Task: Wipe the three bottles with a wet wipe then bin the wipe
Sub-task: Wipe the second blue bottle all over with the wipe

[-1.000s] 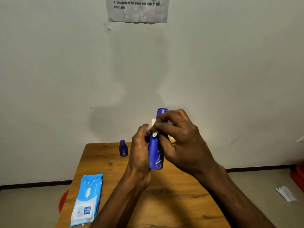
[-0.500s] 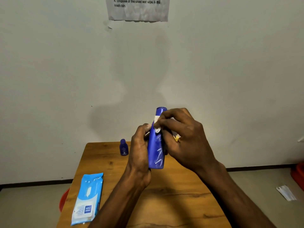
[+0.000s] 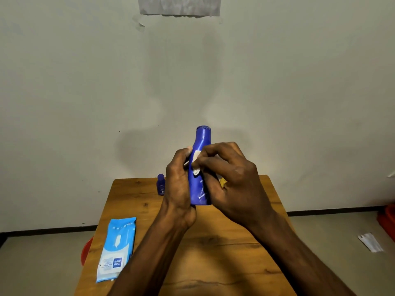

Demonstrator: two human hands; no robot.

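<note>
Head view, left hand (image 3: 178, 184) gripping blue bottle (image 3: 201, 167) upright, right hand (image 3: 233, 180) pinching wipe (image 3: 196, 165)

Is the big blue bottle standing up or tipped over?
Upright: the big blue bottle is held with its cap on top, left hand gripping it.

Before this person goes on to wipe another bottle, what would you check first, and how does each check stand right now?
1. Left hand grips the tall blue plastic bottle firmly: ok.
2. Right hand fingers press the white wet wipe on the bottle: ok.
3. Whole bottle wiped: cannot tell.
4. Small dark blue bottle upright on the wooden table: ok.
5. Third bottle in sight: not ok, mostly hidden.
6. Red bin beside the table: ok.
</note>
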